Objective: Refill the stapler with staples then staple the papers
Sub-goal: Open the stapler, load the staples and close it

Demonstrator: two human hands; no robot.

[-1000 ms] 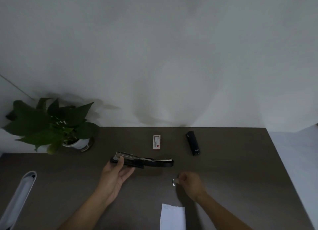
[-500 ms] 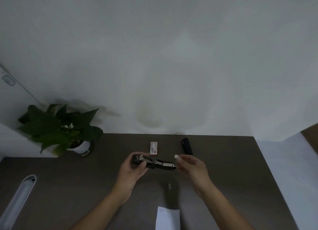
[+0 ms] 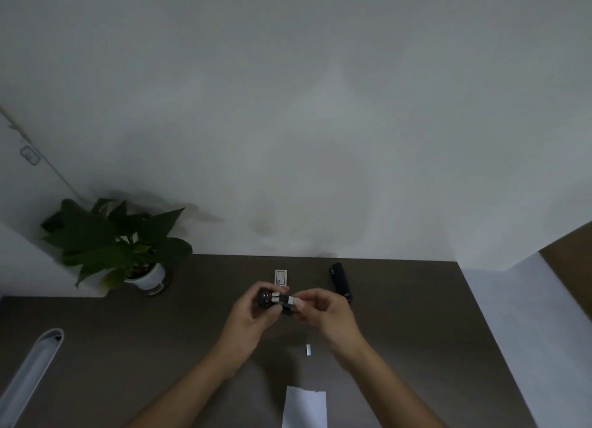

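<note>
Above the dark table, my left hand [image 3: 251, 315] grips the black stapler [image 3: 272, 301] by its rear end. My right hand [image 3: 323, 312] pinches a small pale strip of staples [image 3: 293, 300] against the stapler's front end. Most of the stapler is hidden between the fingers. Another short strip of staples [image 3: 308, 349] lies on the table below my hands. White papers [image 3: 304, 407] lie at the near edge. The small white and red staple box [image 3: 281, 277] sits just behind my hands.
A second black stapler-like object [image 3: 341, 281] lies at the back right of the brown table [image 3: 128, 347]. A potted green plant [image 3: 128, 251] stands at the back left. A white curved object [image 3: 30, 373] reaches in from the lower left. A white wall is behind.
My left hand lifted the stapler off the table and turned it end-on. My right hand rose from the table with a staple strip and met the stapler's front. One strip stayed on the table.
</note>
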